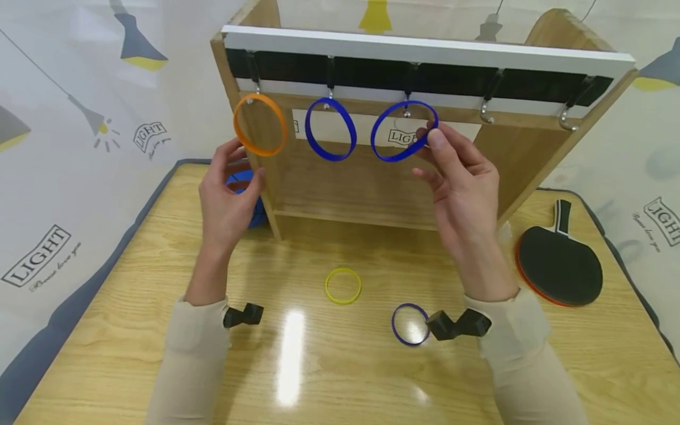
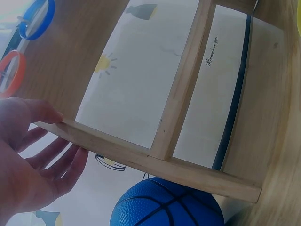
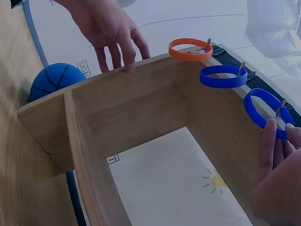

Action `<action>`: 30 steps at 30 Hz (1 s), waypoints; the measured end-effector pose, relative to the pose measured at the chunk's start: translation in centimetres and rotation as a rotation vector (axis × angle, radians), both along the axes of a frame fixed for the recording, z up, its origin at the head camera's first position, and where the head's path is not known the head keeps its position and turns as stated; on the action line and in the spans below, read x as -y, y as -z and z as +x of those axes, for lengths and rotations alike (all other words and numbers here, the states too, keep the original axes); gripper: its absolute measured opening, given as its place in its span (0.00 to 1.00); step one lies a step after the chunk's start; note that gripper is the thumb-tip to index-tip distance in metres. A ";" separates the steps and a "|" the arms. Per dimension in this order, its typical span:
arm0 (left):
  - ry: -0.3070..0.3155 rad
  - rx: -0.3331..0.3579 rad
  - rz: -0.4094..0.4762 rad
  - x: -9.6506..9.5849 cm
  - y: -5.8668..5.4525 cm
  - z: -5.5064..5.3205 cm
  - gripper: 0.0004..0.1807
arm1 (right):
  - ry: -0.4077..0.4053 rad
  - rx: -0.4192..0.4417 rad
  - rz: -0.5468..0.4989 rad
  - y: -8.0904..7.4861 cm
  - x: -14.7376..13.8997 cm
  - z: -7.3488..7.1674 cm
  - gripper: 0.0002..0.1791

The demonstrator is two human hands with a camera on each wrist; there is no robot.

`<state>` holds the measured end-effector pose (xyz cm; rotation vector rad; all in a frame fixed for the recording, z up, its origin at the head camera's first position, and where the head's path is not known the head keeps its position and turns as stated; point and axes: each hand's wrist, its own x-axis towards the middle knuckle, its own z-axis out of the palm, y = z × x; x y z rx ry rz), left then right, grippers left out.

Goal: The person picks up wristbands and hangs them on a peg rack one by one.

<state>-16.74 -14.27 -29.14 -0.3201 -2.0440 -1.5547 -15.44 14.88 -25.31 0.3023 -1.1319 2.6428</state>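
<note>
My right hand pinches the edge of a blue silicone wristband between thumb and fingers. The band loops around the middle hook of the rack. An orange wristband hangs from the leftmost hook, and another blue wristband hangs from the second. At the left side of the wooden rack, my left hand touches the side board's edge, fingers extended and spread. Over in the right wrist view, its thumb meets that edge. On the table lie a yellow wristband and a dark blue wristband.
Two more hooks, a fourth hook and a fifth hook, carry no bands. A black table tennis paddle lies right of the rack. Behind its left side sits a blue ball. The wooden table meets a patterned cloth.
</note>
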 end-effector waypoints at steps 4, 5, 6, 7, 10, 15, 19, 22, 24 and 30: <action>0.001 0.004 -0.003 -0.1 -0.1 0.0 0.24 | 0.029 0.006 0.043 0.3 0.0 -0.1 0.18; 0.001 0.005 -0.004 -0.1 -0.1 0.1 0.24 | 0.035 0.006 0.055 0.4 0.0 -0.1 0.19; 0.001 0.005 -0.004 -0.1 -0.1 0.1 0.24 | 0.040 0.006 0.061 0.5 0.0 -0.1 0.19; 0.001 0.005 -0.004 -0.1 -0.1 0.1 0.24 | 0.043 0.008 0.066 0.6 0.0 -0.1 0.19; 0.001 0.006 -0.002 -0.1 -0.2 0.1 0.24 | 0.047 0.014 0.068 0.7 0.0 -0.1 0.19; -0.002 0.007 -0.007 -0.1 -0.2 0.1 0.24 | 0.046 0.027 0.087 1.0 0.0 -0.1 0.18; -0.007 0.010 -0.016 -0.1 -0.2 0.1 0.24 | 0.037 0.020 0.101 1.3 -0.1 0.2 0.20; -0.007 0.008 -0.018 -0.1 -0.1 0.1 0.24 | 0.052 0.049 0.097 2.4 -0.5 0.9 0.21; -0.005 0.008 -0.016 -0.1 -0.1 0.1 0.24 | 0.070 0.112 0.144 3.7 -0.5 1.5 0.21; -0.007 0.008 -0.007 0.0 0.0 0.1 0.24 | -0.161 0.252 0.865 8.2 0.2 3.3 0.16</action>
